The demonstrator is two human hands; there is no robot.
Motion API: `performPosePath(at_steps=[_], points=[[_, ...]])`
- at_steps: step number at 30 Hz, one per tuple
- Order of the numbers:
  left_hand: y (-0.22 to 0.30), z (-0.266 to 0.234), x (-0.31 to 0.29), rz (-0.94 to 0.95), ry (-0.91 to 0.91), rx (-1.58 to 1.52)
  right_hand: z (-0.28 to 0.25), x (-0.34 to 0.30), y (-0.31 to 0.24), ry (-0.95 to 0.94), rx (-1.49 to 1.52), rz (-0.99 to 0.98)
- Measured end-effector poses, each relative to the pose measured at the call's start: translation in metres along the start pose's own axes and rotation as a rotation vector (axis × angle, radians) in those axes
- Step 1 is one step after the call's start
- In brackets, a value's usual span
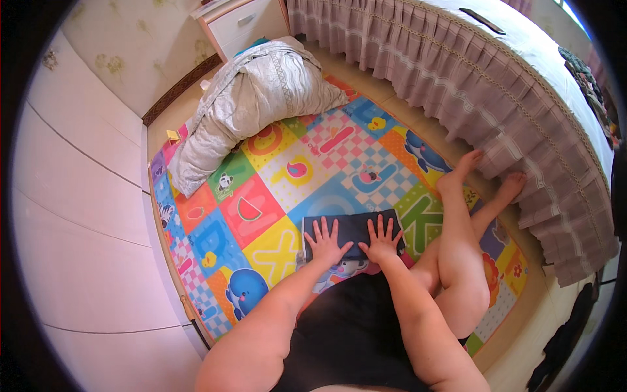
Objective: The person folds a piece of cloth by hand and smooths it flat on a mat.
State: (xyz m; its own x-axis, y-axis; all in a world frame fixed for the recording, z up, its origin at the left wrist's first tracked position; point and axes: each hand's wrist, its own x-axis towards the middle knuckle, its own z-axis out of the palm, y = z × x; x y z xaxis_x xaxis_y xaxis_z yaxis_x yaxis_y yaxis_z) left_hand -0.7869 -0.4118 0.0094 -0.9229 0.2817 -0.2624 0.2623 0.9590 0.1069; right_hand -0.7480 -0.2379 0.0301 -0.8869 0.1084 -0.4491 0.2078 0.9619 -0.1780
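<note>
A dark navy folded cloth (353, 225), roughly rectangular with a lighter strip along its left edge, lies flat on the colourful play mat (297, 170) in front of me. My left hand (326, 243) rests on the left part of the cloth, palm down with fingers spread. On the right part, my right hand (382, 242) presses flat in the same way, fingers apart. The two thumbs point toward each other with a small gap between them. Neither hand grips anything. What kind of garment or fabric it is, I cannot tell.
A silvery quilt (261, 91) is heaped at the mat's far left, before a white drawer cabinet (245, 26). White panels (91, 196) line the left. The bed's pleated skirt (457, 91) runs along the right. My bare legs (464, 242) stretch out on the right.
</note>
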Motion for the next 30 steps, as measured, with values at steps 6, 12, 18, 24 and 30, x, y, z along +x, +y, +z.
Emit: performPosePath(at_steps=[6, 12, 18, 24, 30], points=[[-0.007, -0.009, 0.053, 0.09, 0.033, -0.02, -0.016, 0.033, 0.001, 0.073, 0.037, 0.053], [0.003, -0.032, 0.094, 0.099, -0.018, -0.015, -0.034, 0.065, 0.008, 0.073, 0.041, 0.093], [0.011, -0.047, 0.096, 0.055, -0.136, 0.009, -0.037, 0.067, 0.008, 0.085, 0.05, 0.107], [0.003, -0.027, 0.064, 0.054, -0.115, 0.002, -0.022, 0.047, 0.006, 0.021, 0.001, 0.086], [-0.002, -0.008, 0.016, 0.025, -0.124, -0.005, -0.006, 0.007, 0.002, -0.023, -0.013, 0.039]])
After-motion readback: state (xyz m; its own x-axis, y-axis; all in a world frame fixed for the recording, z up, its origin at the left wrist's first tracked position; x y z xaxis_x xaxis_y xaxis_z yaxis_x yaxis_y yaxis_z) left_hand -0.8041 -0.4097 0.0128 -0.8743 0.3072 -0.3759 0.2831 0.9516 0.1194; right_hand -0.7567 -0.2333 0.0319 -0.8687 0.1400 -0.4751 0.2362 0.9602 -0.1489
